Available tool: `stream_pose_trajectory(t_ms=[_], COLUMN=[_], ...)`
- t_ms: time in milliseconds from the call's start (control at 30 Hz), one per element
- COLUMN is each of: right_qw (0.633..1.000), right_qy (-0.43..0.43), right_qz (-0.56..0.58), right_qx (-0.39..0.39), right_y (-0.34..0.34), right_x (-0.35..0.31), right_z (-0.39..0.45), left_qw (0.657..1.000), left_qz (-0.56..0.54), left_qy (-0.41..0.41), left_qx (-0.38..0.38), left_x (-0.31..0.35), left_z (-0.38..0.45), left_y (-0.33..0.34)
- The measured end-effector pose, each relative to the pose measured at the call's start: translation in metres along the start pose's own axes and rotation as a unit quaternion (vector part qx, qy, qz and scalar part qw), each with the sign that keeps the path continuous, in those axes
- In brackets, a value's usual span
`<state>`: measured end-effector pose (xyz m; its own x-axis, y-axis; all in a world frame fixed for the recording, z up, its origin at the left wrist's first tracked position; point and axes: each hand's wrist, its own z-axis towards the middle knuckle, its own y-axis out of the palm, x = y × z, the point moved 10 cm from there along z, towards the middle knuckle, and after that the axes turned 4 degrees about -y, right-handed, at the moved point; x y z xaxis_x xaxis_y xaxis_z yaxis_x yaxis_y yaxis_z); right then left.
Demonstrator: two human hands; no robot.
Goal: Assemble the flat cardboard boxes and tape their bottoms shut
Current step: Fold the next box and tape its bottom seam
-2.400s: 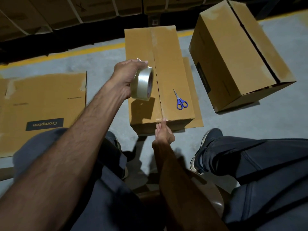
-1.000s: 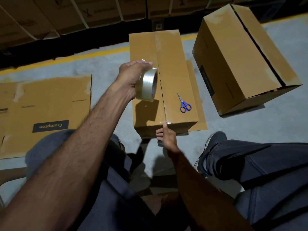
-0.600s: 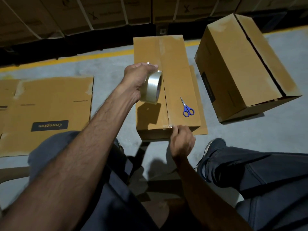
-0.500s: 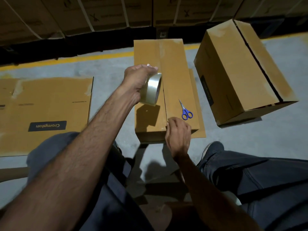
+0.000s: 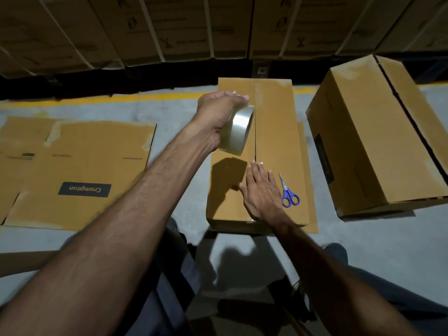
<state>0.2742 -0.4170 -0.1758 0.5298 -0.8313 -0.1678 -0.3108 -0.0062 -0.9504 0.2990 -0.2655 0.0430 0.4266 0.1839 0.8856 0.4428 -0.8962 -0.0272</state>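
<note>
left hand [image 5: 218, 117] grips tape roll [image 5: 238, 130] above box [image 5: 276, 132], ready to pull tape along | right hand [image 5: 260, 190] flat, open, pressing tape onto seam | box on floor | scissors [image 5: 288, 194] beside hand

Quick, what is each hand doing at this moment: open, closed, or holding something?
Left hand: closed around the tape roll, held above the box.
Right hand: open, fingers flat, pressing on the box top near the seam.

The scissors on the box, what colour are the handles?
Blue handles on the scissors, seen in the head view, the only view.
</note>
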Motion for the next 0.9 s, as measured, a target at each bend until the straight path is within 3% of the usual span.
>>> stream_pose_trajectory(t_ms=[500, 900], right_qw=[0.999, 0.997], right_qy=[0.018, 0.032], right_qz=[-0.019, -0.003], right_qx=[0.033, 0.065], right_y=[-0.054, -0.108], right_x=[0.062, 0.095], right_z=[0.196, 0.319], left_qw=[0.999, 0.997], left_qz=[-0.023, -0.074], left_qy=[0.022, -0.017], left_qx=[0.004, 0.007], left_x=[0.028, 0.02], left_z=[0.096, 0.109], left_y=[-0.006, -0.014])
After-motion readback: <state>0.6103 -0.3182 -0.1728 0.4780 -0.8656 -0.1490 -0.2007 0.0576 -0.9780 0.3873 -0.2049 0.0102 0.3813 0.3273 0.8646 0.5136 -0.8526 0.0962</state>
